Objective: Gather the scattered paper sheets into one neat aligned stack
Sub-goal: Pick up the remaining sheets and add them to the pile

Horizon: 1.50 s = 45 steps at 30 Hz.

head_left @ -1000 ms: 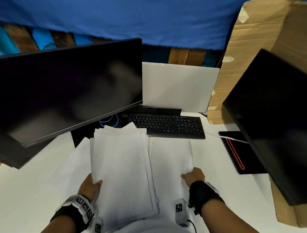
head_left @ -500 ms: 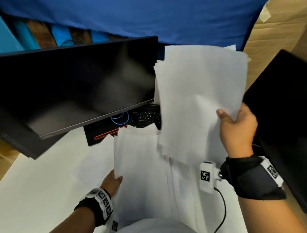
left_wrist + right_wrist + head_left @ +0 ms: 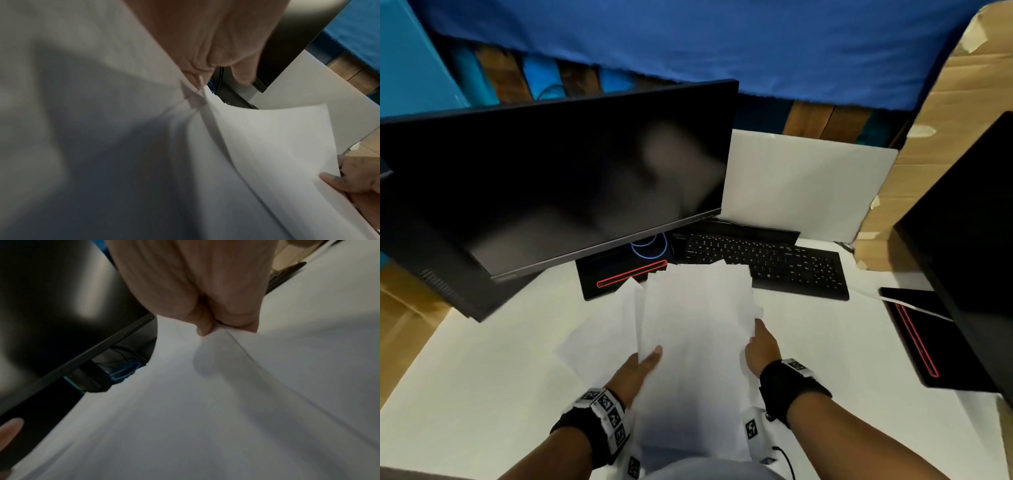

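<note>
Paper fills both our hands: our left hand (image 3: 635, 371) pinches the left edge of the stack of sheets (image 3: 695, 329), thumb on top, while our right hand (image 3: 762, 346) pinches the right edge between thumb and fingers (image 3: 238, 316). We hold the stack low over the white tabletop (image 3: 482, 377), just in front of the keyboard (image 3: 763, 263), with its far corners fanned and uneven. One loose sheet (image 3: 599, 339) lies on the tabletop, partly under the stack's left side. We judge the risk to be slippage: our grips sit only at the edges, so the fanned sheets could slide apart or buckle in the middle. The loose sheet could also be left out.
</note>
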Available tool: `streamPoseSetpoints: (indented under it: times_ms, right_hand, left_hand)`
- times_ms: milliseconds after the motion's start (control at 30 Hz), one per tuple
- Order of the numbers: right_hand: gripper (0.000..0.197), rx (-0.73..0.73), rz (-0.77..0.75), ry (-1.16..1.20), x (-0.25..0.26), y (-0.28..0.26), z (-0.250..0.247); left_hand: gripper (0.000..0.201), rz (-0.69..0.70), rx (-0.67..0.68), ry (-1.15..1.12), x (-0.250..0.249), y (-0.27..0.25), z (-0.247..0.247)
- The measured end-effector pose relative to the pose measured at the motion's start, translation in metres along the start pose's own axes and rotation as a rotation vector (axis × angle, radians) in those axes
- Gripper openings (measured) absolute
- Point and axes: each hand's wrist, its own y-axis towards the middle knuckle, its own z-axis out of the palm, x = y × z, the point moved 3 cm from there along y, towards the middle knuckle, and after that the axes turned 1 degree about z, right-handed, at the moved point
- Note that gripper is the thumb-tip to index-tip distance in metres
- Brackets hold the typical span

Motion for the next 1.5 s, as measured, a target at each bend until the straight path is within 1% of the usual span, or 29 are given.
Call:
streamPoseSetpoints:
  times_ms: [33,67,100,133,167,200,233,267,333,367,400,500,533,600,667,733,767,800,867,900,933,967,1067,1133,1200,1267,1333,1433,1500]
  right_hand:
    - [0.056,0.023,-0.006,-0.015,0.0,0.001,0.001]
    - [0.054,0.047,-0.004,-0.02,0.0,0.002,0.003]
    - [0.051,0.062,-0.01,-0.015,0.001,0.003,0.004]
    - [0.046,0.046,-0.025,-0.011,0.001,0.004,0.004]
    - [0.042,-0.02,-0.049,-0.017,0.0,0.007,0.003]
    - [0.04,-0.112,-0.052,-0.054,-0.002,0.01,-0.001]
    - [0.041,-0.192,-0.03,-0.121,-0.005,0.013,-0.007]
    - [0.043,-0.226,0.028,-0.218,-0.011,0.013,-0.012]
    - [0.046,-0.201,0.121,-0.392,-0.021,0.013,-0.019]
    - [0.046,-0.184,0.116,-0.45,-0.025,0.011,-0.019]
    - [0.048,-0.174,0.094,-0.496,-0.027,0.009,-0.019]
    - [0.079,-0.128,0.027,-0.613,-0.029,0.002,-0.012]
    - [0.087,-0.107,0.013,-0.632,-0.029,0.001,-0.009]
    - [0.097,-0.054,0.016,-0.587,-0.03,0.002,-0.004]
    - [0.106,0.008,0.041,-0.474,-0.03,0.008,-0.003]
    - [0.107,0.07,0.045,-0.414,-0.03,0.013,-0.003]
    - [0.101,0.094,0.029,-0.397,-0.029,0.015,-0.002]
    - [0.089,0.103,0.004,-0.362,-0.028,0.017,-0.001]
    - [0.061,0.08,-0.04,-0.212,-0.025,0.02,-0.002]
    - [0.051,0.058,-0.052,-0.139,-0.024,0.02,-0.004]
    - [0.045,0.042,-0.052,-0.076,-0.024,0.02,-0.006]
    - [0.042,0.038,-0.05,-0.034,-0.025,0.019,-0.009]
    - [0.046,0.059,-0.012,-0.031,-0.034,0.018,-0.02]
    - [0.042,0.018,0.034,-0.025,-0.044,0.019,-0.034]
    - [0.036,-0.088,0.099,-0.011,-0.057,0.021,-0.056]
    - [0.033,-0.192,0.165,0.003,-0.072,0.022,-0.081]
    - [0.033,-0.249,0.203,0.052,-0.088,0.021,-0.101]
    - [0.036,-0.274,0.219,0.211,-0.102,0.016,-0.116]
    - [0.038,-0.231,0.208,0.298,-0.104,0.013,-0.114]
  left_hand:
    - [0.079,0.049,-0.009,0.102,0.003,0.002,-0.001]
    - [0.078,0.078,-0.031,0.205,0.007,0.007,-0.001]
    - [0.071,0.082,-0.053,0.288,0.009,0.009,-0.001]
    - [0.06,0.09,-0.098,0.322,0.006,0.006,-0.001]
    - [0.051,0.095,-0.157,0.315,0.008,0.007,-0.005]
    - [0.047,0.098,-0.213,0.293,0.005,0.005,-0.008]
    - [0.045,0.116,-0.264,0.283,0.003,0.003,-0.014]
    - [0.044,0.125,-0.319,0.266,0.003,0.001,-0.022]
    - [0.041,0.123,-0.43,0.241,0.006,-0.005,-0.04]
    - [0.04,0.116,-0.481,0.231,0.008,-0.009,-0.049]
    - [0.04,0.098,-0.527,0.224,0.011,-0.013,-0.056]
    - [0.038,0.038,-0.627,0.218,0.02,-0.023,-0.07]
    - [0.038,0.016,-0.641,0.222,0.022,-0.023,-0.072]
    - [0.038,-0.016,-0.637,0.219,0.025,-0.023,-0.072]
    - [0.039,-0.019,-0.611,0.212,0.025,-0.018,-0.07]
    - [0.044,-0.024,-0.564,0.22,0.025,-0.011,-0.068]
    - [0.047,-0.024,-0.536,0.234,0.025,-0.006,-0.067]
    - [0.047,-0.02,-0.512,0.256,0.025,0.0,-0.065]
    - [0.044,-0.027,-0.464,0.308,0.023,0.007,-0.059]
    - [0.045,-0.027,-0.445,0.327,0.021,0.011,-0.055]
    - [0.045,-0.019,-0.422,0.341,0.019,0.013,-0.051]
    - [0.046,-0.015,-0.391,0.349,0.017,0.015,-0.046]
    - [0.046,0.025,-0.337,0.34,0.012,0.017,-0.034]
    - [0.044,0.042,-0.366,0.287,0.008,0.013,-0.031]
    - [0.041,0.057,-0.419,0.249,0.007,0.01,-0.032]
    - [0.038,0.073,-0.489,0.24,0.005,0.005,-0.036]
    - [0.037,0.077,-0.563,0.209,0.004,0.001,-0.041]
    - [0.037,0.05,-0.631,0.167,0.005,-0.004,-0.046]
    - [0.04,0.035,-0.621,0.179,0.005,-0.005,-0.044]
